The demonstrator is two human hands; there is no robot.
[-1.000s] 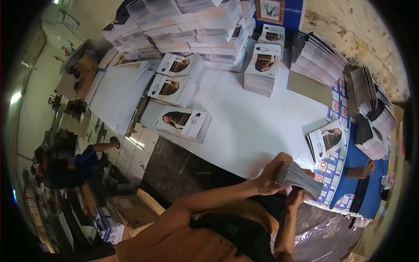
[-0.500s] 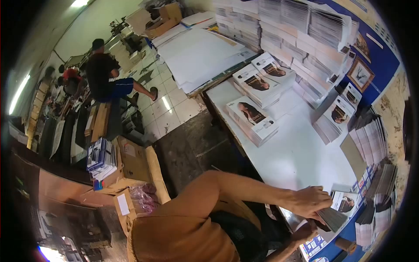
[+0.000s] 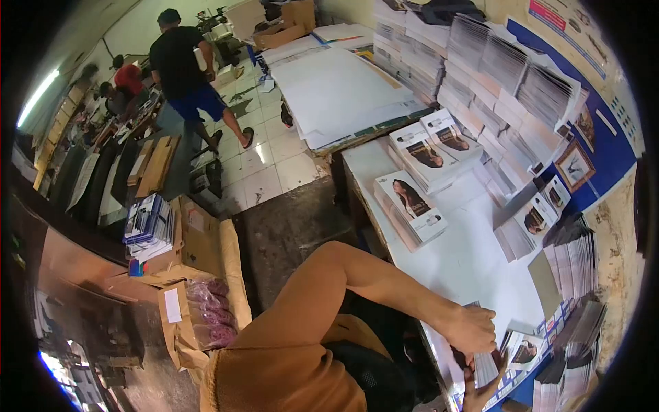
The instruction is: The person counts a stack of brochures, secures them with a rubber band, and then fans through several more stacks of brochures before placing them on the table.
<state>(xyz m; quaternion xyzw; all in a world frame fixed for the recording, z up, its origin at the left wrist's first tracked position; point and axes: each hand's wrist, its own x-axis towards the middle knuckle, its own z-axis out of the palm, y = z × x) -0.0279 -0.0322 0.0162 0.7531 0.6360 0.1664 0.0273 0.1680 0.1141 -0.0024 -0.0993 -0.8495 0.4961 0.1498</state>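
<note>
My left hand [image 3: 473,329] is closed around the upper part of a small stack of printed cards or booklets [image 3: 485,369], seen mostly edge-on, over the near edge of the white table. Below it, my right hand [image 3: 482,395] grips the lower end of the same stack, its fingers partly cut off by the frame edge. Just right of the hands lies a booklet with a person's picture on its cover [image 3: 523,349]. Further along the white table [image 3: 467,264] stand piles of similar booklets [image 3: 410,199].
Tall paper stacks [image 3: 480,89] line the wall. More fanned booklet stacks [image 3: 573,257] stand at the right. Large white sheets [image 3: 343,89] cover another table. Cardboard boxes [image 3: 199,240] and pink wrapped bundles [image 3: 209,309] are at the left. Other people [image 3: 182,65] are farther back.
Both hands have shifted left in view, and the held stack has turned from slanting to nearly upright in the picture. The view has shifted; the person in the background is now more upright.
</note>
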